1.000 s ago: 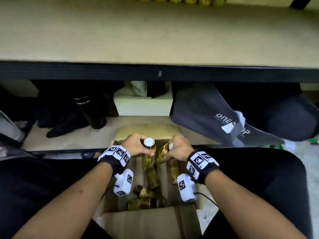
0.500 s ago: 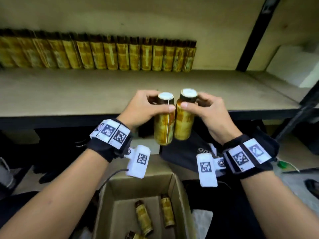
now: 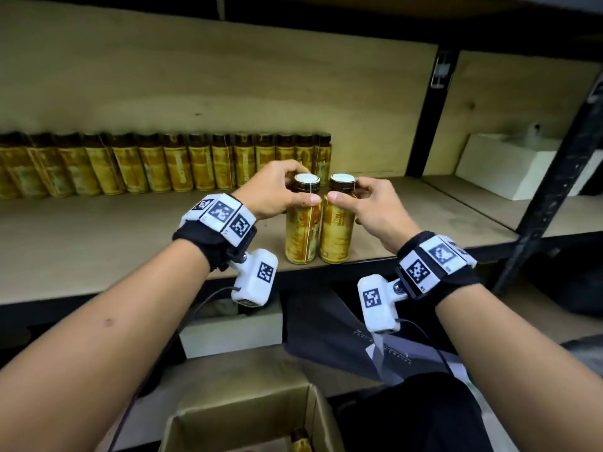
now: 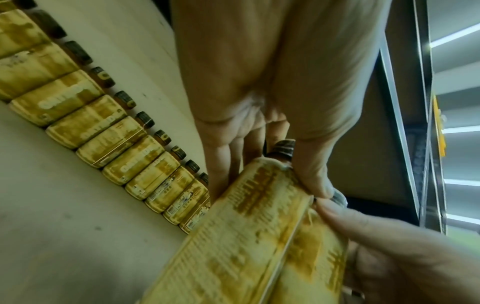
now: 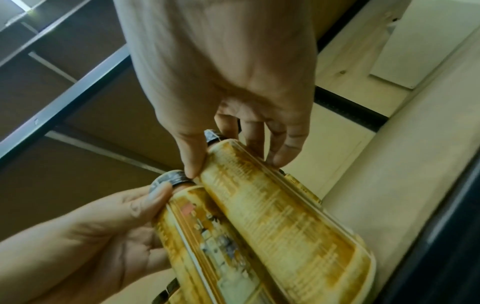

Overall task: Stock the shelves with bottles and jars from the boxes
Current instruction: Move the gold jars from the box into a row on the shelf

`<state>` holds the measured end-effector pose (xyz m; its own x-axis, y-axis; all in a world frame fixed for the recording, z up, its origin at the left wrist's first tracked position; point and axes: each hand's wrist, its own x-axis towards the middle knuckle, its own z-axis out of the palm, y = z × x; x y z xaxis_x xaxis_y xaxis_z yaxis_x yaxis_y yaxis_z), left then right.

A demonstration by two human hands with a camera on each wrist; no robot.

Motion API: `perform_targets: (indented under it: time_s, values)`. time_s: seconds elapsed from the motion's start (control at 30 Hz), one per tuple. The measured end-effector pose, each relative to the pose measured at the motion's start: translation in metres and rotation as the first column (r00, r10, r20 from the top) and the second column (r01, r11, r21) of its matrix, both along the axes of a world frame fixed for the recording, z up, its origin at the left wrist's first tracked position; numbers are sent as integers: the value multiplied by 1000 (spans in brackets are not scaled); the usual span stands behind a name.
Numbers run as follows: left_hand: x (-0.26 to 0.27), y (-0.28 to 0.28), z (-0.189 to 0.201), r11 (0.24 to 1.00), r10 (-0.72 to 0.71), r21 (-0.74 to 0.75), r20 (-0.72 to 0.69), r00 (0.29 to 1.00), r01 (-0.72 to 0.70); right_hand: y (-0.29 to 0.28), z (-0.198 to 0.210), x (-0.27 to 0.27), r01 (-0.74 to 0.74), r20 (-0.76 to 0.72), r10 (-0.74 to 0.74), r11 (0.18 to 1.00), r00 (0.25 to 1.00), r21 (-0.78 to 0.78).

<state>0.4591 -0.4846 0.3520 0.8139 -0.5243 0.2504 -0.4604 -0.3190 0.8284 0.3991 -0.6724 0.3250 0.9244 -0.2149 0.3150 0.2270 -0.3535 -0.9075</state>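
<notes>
Two gold-labelled bottles with white caps stand upright, side by side, near the front edge of the wooden shelf (image 3: 98, 243). My left hand (image 3: 277, 190) grips the neck of the left bottle (image 3: 301, 233), whose label fills the left wrist view (image 4: 233, 236). My right hand (image 3: 368, 203) grips the neck of the right bottle (image 3: 337, 236), seen close in the right wrist view (image 5: 280, 216). The thumbs meet between the two necks. A long row of the same bottles (image 3: 163, 168) lines the back of the shelf. A cardboard box (image 3: 241, 419) sits below with one bottle (image 3: 300, 442) showing inside.
A black upright post (image 3: 427, 119) divides the shelf; another post (image 3: 554, 190) slants at the right. A white box (image 3: 509, 168) sits on the right-hand shelf section. Below the shelf are a white box (image 3: 235, 331) and a dark bag (image 3: 342, 334).
Both hands lifted a bottle each out of the box, raised them to shelf height, and now the two bottles stand on the shelf's front edge with both hands on their necks.
</notes>
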Motion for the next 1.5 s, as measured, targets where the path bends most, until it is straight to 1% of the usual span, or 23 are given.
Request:
perform_targets:
  time_s: [0.07,0.13,0.2,0.3,0.37,0.43,0.5,0.57,0.63,0.7,0.73,0.87,0.93,1.0,1.07,1.17,1.2,1.27,1.33,1.43,1.5]
  values:
    - [10,-9,2,998,-3,70,52,999,-1,-6,0,13,29,-19,-29,999,999,-35]
    - [24,-22,0,994,13,109,94,995,-23,-16,0,26,64,-32,-65,997,997,-53]
    - [40,-39,-4,994,9,108,81,997,-17,-31,1,38,99,-57,-103,993,993,-72]
    - [66,-74,-6,995,-19,94,44,999,15,-61,3,59,154,-133,-162,986,978,-68]
    - [85,-102,-5,994,-45,103,46,998,40,-84,6,78,200,-189,-211,977,959,-78]
    - [106,-127,-5,987,-52,159,85,995,38,-104,8,96,223,-226,-241,970,944,-100]
    - [131,-148,-4,966,-40,260,173,984,-6,-120,11,110,240,-259,-266,962,928,-129]
    - [150,-159,-1,934,-44,353,265,963,-55,-130,12,122,232,-309,-259,965,915,-122]
    - [173,-173,4,902,-39,415,357,933,-121,-143,12,140,224,-349,-237,972,907,-77]
    - [199,-189,7,846,-38,491,443,896,-207,-153,10,161,243,-368,-232,970,900,-18]
    - [211,-197,9,811,-27,530,458,888,-248,-157,9,171,257,-365,-240,966,899,-3]
    - [249,-222,9,662,58,623,512,857,-417,-170,2,212,262,-292,-268,963,918,-61]
    - [261,-229,10,595,91,640,548,831,-487,-179,-2,233,275,-260,-287,958,922,-81]
    - [274,-230,11,556,106,635,586,803,-537,-187,-7,254,286,-229,-302,953,926,-100]
    - [289,-227,12,554,106,628,598,795,-546,-188,-6,269,288,-201,-306,951,931,-113]
    - [309,-222,11,631,60,607,583,810,-483,-195,-9,294,293,-180,-308,951,934,-102]
    - [313,-221,12,651,46,600,580,813,-465,-200,-14,308,300,-177,-310,950,934,-81]
    - [318,-221,13,674,26,595,573,819,-438,-194,-9,312,312,-161,-319,948,934,-70]
    - [321,-222,13,677,17,598,571,821,-429,-184,0,313,317,-146,-329,943,933,-105]
    - [323,-222,11,664,10,594,600,800,-454,-178,6,320,281,-164,-300,951,940,-127]
    - [327,-220,9,677,11,581,605,796,-452,-175,7,326,270,-165,-290,954,943,-133]
